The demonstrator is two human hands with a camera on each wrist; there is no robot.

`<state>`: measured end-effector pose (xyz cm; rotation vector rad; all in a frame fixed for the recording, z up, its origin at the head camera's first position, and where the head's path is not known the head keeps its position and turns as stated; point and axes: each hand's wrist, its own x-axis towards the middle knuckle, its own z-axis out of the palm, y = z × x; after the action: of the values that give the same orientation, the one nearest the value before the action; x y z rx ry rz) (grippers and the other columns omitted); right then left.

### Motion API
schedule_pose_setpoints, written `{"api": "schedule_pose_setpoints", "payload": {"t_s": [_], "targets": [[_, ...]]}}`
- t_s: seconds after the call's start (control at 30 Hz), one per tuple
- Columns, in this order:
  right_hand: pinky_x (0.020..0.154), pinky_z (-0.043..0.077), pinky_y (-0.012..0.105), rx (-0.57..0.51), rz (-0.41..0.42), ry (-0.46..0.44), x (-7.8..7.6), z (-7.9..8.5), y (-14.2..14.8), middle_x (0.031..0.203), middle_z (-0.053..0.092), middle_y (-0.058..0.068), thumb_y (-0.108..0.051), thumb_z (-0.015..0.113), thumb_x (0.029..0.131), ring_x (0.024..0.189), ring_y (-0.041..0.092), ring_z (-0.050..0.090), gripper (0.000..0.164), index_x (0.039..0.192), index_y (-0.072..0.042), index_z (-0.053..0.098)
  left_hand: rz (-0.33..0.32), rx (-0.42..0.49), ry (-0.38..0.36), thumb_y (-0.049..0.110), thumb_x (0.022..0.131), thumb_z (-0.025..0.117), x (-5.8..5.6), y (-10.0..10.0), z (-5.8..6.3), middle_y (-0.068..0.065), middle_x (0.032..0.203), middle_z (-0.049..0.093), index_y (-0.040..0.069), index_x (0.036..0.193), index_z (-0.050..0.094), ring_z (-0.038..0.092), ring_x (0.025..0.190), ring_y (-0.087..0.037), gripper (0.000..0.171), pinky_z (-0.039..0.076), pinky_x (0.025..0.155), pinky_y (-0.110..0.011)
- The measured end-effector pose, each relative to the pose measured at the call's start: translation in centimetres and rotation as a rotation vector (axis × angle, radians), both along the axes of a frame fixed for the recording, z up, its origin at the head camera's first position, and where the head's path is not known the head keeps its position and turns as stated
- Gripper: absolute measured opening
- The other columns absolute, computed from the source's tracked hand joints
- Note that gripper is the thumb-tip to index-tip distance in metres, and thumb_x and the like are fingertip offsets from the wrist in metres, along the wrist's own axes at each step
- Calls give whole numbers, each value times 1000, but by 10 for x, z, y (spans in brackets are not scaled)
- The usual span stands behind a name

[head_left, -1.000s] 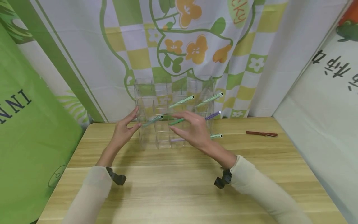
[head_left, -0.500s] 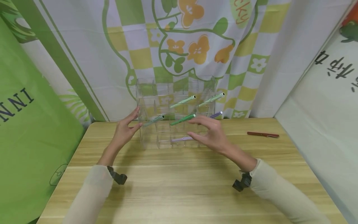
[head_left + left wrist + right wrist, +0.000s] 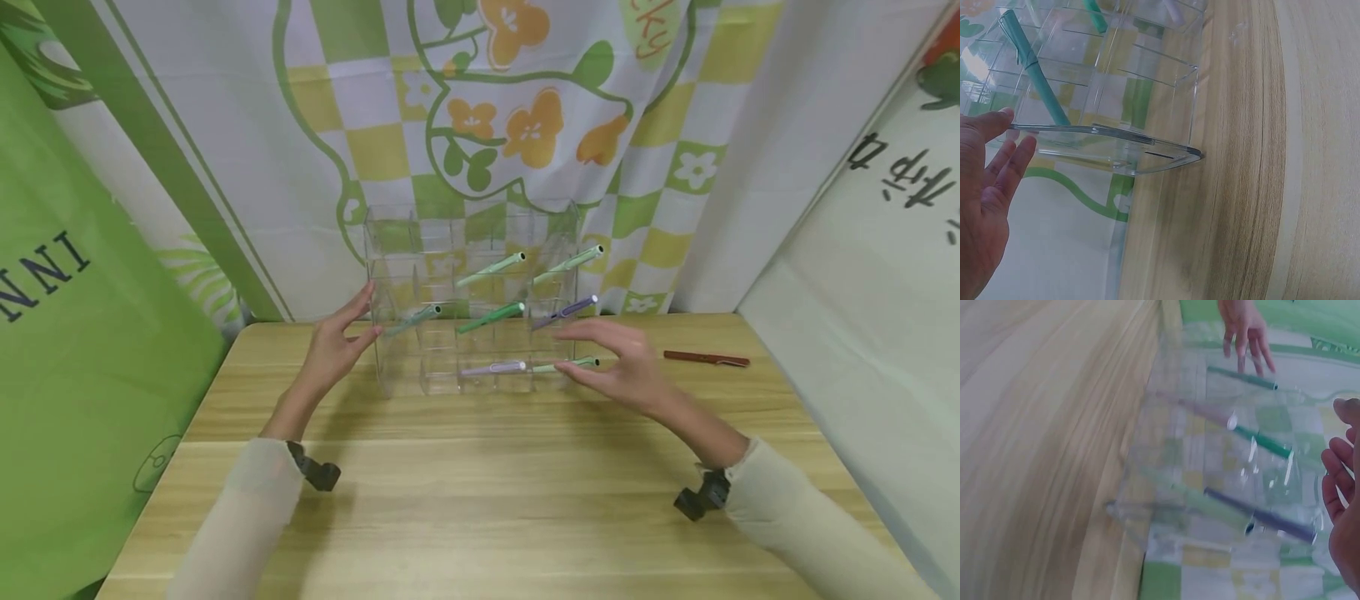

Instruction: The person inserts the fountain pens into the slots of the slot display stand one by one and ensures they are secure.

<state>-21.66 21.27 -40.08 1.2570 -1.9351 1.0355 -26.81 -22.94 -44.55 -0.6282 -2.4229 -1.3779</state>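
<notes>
A clear acrylic rack [image 3: 438,346] with square compartments stands upright at the table's back edge. Pens lie slanted in it: a bright green pen [image 3: 491,318], a teal pen [image 3: 1034,70], a dark purple pen [image 3: 564,312], a lilac pen [image 3: 495,368] and several pale green ones, including a pale green pen [image 3: 491,270] higher up. My left hand [image 3: 333,346] pinches the rack's left side panel, thumb on one face and fingers on the other. Just in front of the rack's right side, my right hand [image 3: 622,367] holds nothing, thumb and fingers apart, partly covering the lower right pen.
A dark red pen [image 3: 707,358] lies on the wooden table [image 3: 465,500], to the right of the rack. Behind the rack hangs a patterned curtain [image 3: 525,125]. A green cloth [image 3: 82,375] borders the left side and a white cloth [image 3: 862,250] the right.
My right hand has come away from the bright green pen and moved right, past the lilac pen. The bright green pen stays in its compartment. My left hand keeps its place on the rack.
</notes>
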Motion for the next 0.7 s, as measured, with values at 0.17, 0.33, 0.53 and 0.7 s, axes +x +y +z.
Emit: {"api": "schedule_pose_setpoints", "payload": {"t_s": [0.17,0.33,0.53,0.7], "targets": [[107,55,18,1,-47,-13,2,-6,23,106,79,20,-37,77,99,98,35,75,43,111,4,78,-13,14,0,-5,97,73,1,0,1,-9,168,38,11,161,43,55,138,-47,73,61,92,-29],[106,55,16,-13,-84,-26,4,-14,43,105,79,20,-39,78,98,101,28,75,46,109,5,79,-21,28,-1,-6,96,73,1,1,1,-9,167,38,9,160,44,56,138,-47,72,61,92,-27],[106,53,13,-5,-129,-6,2,-23,65,102,79,22,-48,76,98,112,6,71,55,107,6,79,-20,24,-1,-5,97,73,1,1,1,-9,167,37,8,160,43,55,138,-48,71,61,92,-28],[101,51,7,4,-155,-45,1,-31,85,103,78,23,-52,78,94,116,3,68,59,106,6,79,-24,21,-3,-4,97,73,1,0,1,-10,168,37,9,161,42,54,139,-48,72,61,92,-30]]}}
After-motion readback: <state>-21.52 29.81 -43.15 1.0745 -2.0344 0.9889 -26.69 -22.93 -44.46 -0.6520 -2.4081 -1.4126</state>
